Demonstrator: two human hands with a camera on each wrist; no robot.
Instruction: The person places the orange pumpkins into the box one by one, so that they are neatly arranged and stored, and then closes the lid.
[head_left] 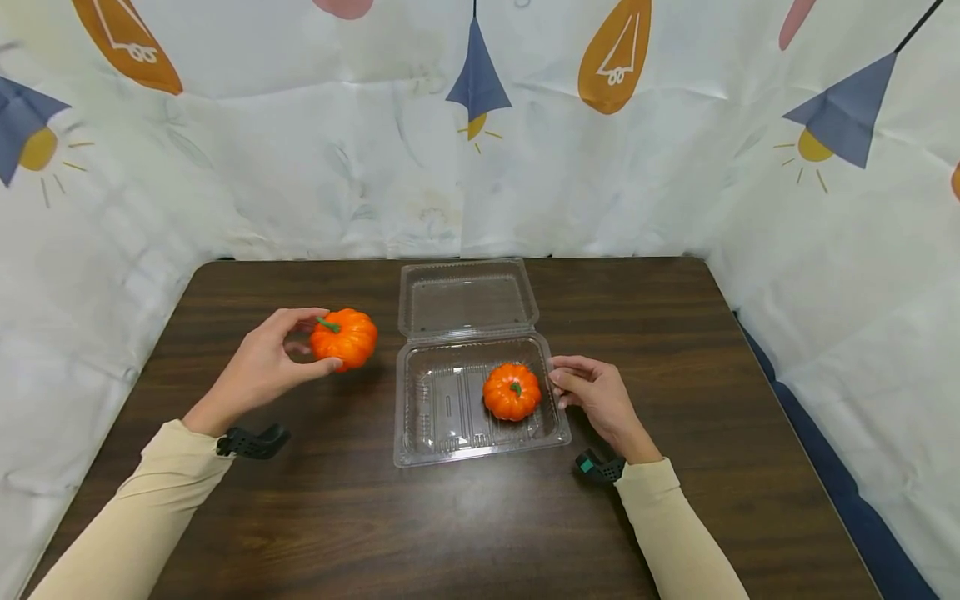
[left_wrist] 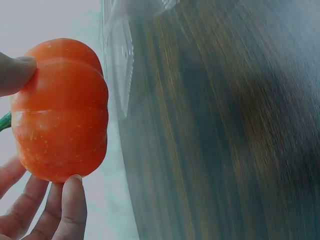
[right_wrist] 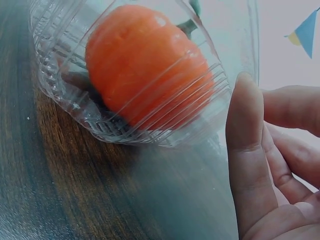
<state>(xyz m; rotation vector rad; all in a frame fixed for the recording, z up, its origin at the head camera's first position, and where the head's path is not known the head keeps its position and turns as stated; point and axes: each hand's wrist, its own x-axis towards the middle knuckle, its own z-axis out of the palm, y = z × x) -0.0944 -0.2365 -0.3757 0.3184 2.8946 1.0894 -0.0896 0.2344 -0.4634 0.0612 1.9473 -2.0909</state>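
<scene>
The left hand (head_left: 266, 357) pinches a pumpkin (head_left: 352, 340), thumb on one side, fingertips on the other; on my feed it looks lifted off the surface (head_left: 337, 517). Its stem points back toward the hand, so I read its stem axis as lying roughly crosswise. To its right I have the box (head_left: 446, 408), and I judge any move between them turns on this: the box's left half lies to the right of the held pumpkin and slightly nearer the viewer, with the left hand the nearer one to that side. The lid (head_left: 467, 302) lies open on the far side, so box and lid together run away from the viewer. In the box's right half I see a second pumpkin (head_left: 513, 393), stem up. Just beyond it, through the plastic wall, the right hand (head_left: 600, 404) pinches the box's right rim.
</scene>
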